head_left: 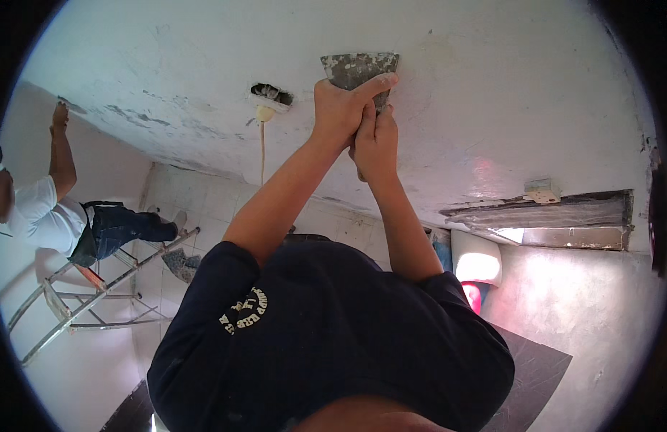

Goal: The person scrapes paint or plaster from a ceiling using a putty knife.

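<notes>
Both my hands are on a broad putty knife whose grey metal blade (360, 69) is spotted with white. The blade's wide edge meets a white plastered wall (474, 102). My left hand (341, 108) grips around the lower blade and upper handle, its thumb laid across the blade. Just below it, my right hand (378, 137) is closed around the handle, and the handle's end shows beneath. To the left of my hands, a recessed electrical box (271, 94) is open in the wall. A cream plug (264, 113) with a hanging cord (263, 151) sits at its lower edge.
At left, another person (58, 210) on a metal ladder (104, 289) reaches one hand to the wall. Dark, rough patches (139, 114) mark the wall there. At right, a pale outlet box (542, 190) sits above a rough-edged opening (555, 218). A dark flat panel (533, 367) lies lower right.
</notes>
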The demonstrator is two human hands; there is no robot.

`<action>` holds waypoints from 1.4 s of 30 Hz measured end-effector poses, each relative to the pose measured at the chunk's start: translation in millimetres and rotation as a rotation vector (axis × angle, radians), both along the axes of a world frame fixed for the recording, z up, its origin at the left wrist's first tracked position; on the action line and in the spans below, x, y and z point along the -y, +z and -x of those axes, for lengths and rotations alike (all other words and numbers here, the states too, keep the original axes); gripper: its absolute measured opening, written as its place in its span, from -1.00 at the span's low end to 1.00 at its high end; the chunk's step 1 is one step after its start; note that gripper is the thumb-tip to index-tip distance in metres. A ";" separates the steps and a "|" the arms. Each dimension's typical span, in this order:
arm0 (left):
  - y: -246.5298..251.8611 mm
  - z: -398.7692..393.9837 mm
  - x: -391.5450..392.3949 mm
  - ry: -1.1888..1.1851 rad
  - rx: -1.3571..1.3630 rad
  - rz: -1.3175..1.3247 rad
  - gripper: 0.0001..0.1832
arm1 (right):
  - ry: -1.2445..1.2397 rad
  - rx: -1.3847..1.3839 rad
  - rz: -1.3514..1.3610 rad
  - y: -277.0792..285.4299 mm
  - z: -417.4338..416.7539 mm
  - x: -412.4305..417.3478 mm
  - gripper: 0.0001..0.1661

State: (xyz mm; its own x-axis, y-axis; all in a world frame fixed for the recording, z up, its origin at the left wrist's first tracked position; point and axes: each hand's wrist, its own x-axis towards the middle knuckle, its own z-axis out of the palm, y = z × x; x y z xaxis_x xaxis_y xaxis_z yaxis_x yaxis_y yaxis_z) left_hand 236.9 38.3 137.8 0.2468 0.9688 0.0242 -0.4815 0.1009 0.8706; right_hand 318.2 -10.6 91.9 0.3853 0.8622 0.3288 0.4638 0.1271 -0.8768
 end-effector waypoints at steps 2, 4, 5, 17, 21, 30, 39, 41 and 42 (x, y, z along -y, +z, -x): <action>0.6 -2.1 11.1 0.022 0.071 0.026 -0.79 | -0.006 0.023 0.002 -4.3 2.0 7.0 -0.59; 1.2 -3.0 2.9 0.045 0.150 0.035 -0.79 | 0.024 -0.025 -0.023 -2.8 1.9 3.7 -0.58; -1.0 -1.3 -6.9 0.030 0.096 0.026 -0.80 | 0.028 -0.023 -0.031 -1.2 3.7 -1.6 -0.58; -4.0 -5.2 -10.4 0.055 -0.125 -0.237 -0.82 | 0.029 -0.029 -0.050 18.0 4.3 -2.2 -0.52; -10.9 -2.1 -1.8 0.107 -0.171 -0.341 -0.82 | 0.019 -0.034 0.020 12.9 4.5 1.2 -0.48; -7.0 -11.0 -1.7 0.146 0.092 -0.159 -0.65 | 0.007 -0.020 -0.001 11.4 1.5 -2.8 -0.50; 3.6 -5.7 3.5 0.126 0.106 -0.052 -0.69 | 0.031 -0.044 0.043 15.4 4.3 6.1 -0.51; 6.8 -0.3 4.2 0.122 0.096 -0.032 -0.70 | 0.058 -0.072 0.083 24.9 6.8 8.5 -0.50; 10.3 3.5 0.1 0.072 0.015 -0.048 -0.78 | 0.060 -0.074 0.076 31.6 7.9 5.9 -0.49</action>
